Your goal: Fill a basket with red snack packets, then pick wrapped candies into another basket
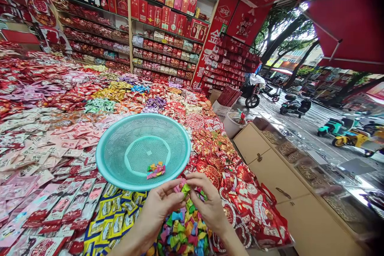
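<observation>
Both hands meet above a pile of small, brightly wrapped candies (183,224). My left hand (163,204) pinches a pink-wrapped candy (180,186) between thumb and fingers. Pressed close beside it, my right hand (207,198) has its fingers closed on a green-wrapped candy (185,189). Just beyond the hands sits a round turquoise plastic basket (112,174) with a mesh bottom. A small cluster of colourful wrapped candies (156,170) lies inside it, near the rim closest to me. Yellow-and-blue candy packets (112,224) lie to the left of my left wrist.
Red packets (252,208) cover the right side, beside a beige cabinet (279,180). Pink and white packets (36,160) spread over the left. Shelves with boxes and bottles (165,16) stand behind. Parked scooters (295,106) are outside on the right.
</observation>
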### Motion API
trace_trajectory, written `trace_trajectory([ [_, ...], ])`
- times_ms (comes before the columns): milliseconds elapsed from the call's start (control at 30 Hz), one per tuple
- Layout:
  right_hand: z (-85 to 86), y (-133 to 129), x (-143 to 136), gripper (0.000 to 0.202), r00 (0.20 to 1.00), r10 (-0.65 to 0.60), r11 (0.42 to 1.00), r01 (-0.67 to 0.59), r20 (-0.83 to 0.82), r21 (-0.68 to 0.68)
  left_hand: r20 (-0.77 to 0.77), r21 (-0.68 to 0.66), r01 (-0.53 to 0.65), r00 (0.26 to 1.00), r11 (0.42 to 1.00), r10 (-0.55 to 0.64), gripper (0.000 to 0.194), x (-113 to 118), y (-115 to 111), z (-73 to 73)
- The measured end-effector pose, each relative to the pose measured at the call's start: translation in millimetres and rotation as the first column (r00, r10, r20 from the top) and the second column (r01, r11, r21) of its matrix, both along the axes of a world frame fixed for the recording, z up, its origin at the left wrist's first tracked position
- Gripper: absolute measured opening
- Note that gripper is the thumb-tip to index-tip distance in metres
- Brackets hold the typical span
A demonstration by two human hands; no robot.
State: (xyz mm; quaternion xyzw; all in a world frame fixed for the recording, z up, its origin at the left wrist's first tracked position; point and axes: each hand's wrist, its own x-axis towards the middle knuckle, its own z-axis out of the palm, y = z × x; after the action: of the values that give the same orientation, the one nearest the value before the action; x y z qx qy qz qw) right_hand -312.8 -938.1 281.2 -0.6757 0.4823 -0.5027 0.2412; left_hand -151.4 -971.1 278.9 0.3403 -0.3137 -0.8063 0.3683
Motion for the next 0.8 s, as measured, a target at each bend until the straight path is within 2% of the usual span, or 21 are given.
trace_trajectory([
  [167,-2.8,-0.4,3.0,0.018,0.967,-0.065,0.957,-0.010,0.247,0.289,0.079,-0.140,-0.094,0.991,0.986,0.106,0.055,-1.5,-0.9,-3.1],
  [300,-3.2,-4.7,6.2,0.026,0.941,-0.109,0.904,-0.040,0.320,0.425,0.119,-0.228,-0.090,0.986,0.970,0.119,0.058,-1.6,1.9,-8.8],
  [467,2.9,-5.6,9.3,0.033,0.926,-0.138,0.854,-0.069,0.351,0.516,0.156,-0.363,-0.098,0.974,0.927,0.164,0.055,-1.2,3.6,-18.0],
  [600,5.5,-5.9,7.6,0.033,0.901,-0.136,0.846,-0.111,0.412,0.522,0.213,-0.411,-0.119,0.951,0.904,0.222,0.046,2.5,0.9,-17.4],
  [733,2.2,-8.9,5.6,0.032,0.879,-0.182,0.847,-0.088,0.441,0.524,0.259,-0.457,-0.165,0.915,0.874,0.309,0.040,9.3,-1.2,-17.0],
  [800,-0.6,-10.4,6.9,0.033,0.861,-0.197,0.829,-0.109,0.470,0.548,0.281,-0.507,-0.145,0.904,0.849,0.322,0.035,11.1,-0.5,-19.5],
])
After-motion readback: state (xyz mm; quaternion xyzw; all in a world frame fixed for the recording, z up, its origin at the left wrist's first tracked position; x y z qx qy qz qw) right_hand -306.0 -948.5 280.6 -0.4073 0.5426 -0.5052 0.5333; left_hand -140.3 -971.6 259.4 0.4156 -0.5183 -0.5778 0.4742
